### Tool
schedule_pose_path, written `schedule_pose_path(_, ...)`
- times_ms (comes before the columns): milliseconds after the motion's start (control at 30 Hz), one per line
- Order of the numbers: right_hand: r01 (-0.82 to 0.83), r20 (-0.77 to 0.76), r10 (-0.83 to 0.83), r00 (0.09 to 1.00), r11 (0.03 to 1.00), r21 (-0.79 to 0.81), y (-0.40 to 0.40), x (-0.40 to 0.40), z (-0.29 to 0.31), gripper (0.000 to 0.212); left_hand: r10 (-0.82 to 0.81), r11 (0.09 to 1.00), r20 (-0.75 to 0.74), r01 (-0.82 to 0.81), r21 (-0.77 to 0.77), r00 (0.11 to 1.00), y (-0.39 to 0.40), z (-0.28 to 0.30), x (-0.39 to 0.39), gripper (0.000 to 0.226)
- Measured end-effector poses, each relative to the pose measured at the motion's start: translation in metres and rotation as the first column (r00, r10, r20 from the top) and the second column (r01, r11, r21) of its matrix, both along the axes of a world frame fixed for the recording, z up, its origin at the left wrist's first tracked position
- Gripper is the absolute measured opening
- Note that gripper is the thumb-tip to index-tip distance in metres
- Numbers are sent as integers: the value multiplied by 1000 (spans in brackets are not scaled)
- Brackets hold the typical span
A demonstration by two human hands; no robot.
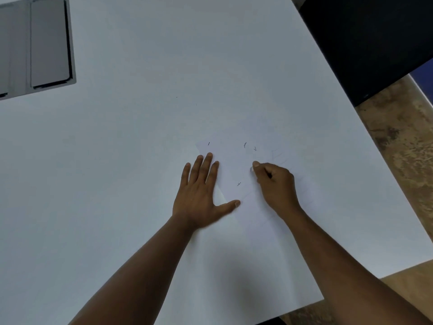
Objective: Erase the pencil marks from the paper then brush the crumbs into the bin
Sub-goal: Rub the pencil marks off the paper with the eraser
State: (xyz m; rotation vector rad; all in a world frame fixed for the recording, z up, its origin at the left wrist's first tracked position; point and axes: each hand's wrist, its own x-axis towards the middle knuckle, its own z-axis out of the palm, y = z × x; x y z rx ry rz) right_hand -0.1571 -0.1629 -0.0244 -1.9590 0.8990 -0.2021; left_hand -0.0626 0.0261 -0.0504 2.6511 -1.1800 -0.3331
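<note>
A white sheet of paper (236, 158) lies on the white table, hard to tell from the tabletop. My left hand (201, 191) rests flat on the sheet's left edge with fingers spread. My right hand (276, 184) is closed in a fist over the paper, pinching a small pale eraser (252, 169) whose tip just shows at the fingertips and touches the sheet. Dark eraser crumbs (245, 144) lie scattered on the paper beyond and between my hands. Faint pencil lines (277, 156) show just past the right hand.
A grey recessed panel (46, 43) sits in the tabletop at the far left. A large black object (375, 43) stands past the table's right edge. Mottled brown floor (403, 148) shows on the right. Two tiny specks (177, 97) lie further out on the table.
</note>
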Motion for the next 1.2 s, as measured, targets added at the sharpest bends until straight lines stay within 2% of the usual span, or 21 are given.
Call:
schedule_pose_path(100, -1, 2, 1, 1000, 1000, -14, 7, -4, -4, 56, 40, 996, -9, -41, -83, 999, -1, -3, -2, 108)
schedule_pose_path(200, 10, 30, -12, 999, 997, 70, 8, -1, -1, 32, 2, 996, 18, 0, -88, 1000, -4, -4, -4, 112)
schedule_pose_path(333, -9, -4, 10, 1000, 994, 111, 6, 4, 5, 26, -10, 999, -9, 10, -46, 1000, -14, 0, -4, 120)
schedule_pose_path(433, -77, -11, 80, 997, 985, 156, 17, 5, 8, 16, -25, 998, 2, 25, 50, 1000, -19, 1, -7, 124)
schedule_pose_path(500, -216, 18, 217, 976, 976, -26, 27, 4, 7, 17, -32, 996, 16, 30, 79, 999, -19, -1, -7, 123)
schedule_pose_path(600, -418, -42, 429, 902, 848, -326, 40, 9, 2, 18, -54, 996, 26, 52, 70, 998, -17, -4, -5, 112)
schedule_pose_path(667, -468, -86, 477, 875, 784, -407, 44, 13, 0, 15, -60, 997, 47, 58, 49, 997, -16, -7, -5, 107)
schedule_pose_path(767, -495, -120, 520, 846, 680, -541, 33, 14, -6, 19, -63, 996, 41, 60, 65, 997, -18, -4, -6, 114)
schedule_pose_path(833, -420, -155, 429, 890, 637, -646, 0, 15, -10, 21, -43, 993, 9, 42, 113, 999, -20, 0, -6, 123)
schedule_pose_path(900, -301, -196, 229, 953, 691, -657, -42, 13, -5, 19, -27, 990, -8, 28, 140, 1000, -22, 3, -6, 125)
schedule_pose_path(1000, -181, -114, 141, 983, 770, -611, -69, 10, 1, 22, -28, 989, -12, 29, 146, 1000, -22, 5, -6, 125)
schedule_pose_path(1067, -175, -93, 149, 985, 789, -589, -55, 14, 0, 24, -28, 989, -5, 29, 145, 1000, -21, 4, -6, 125)
schedule_pose_path(1200, -333, -82, 354, 932, 742, -582, 7, 19, -2, 30, -44, 993, 27, 40, 112, 999, -21, 1, -6, 122)
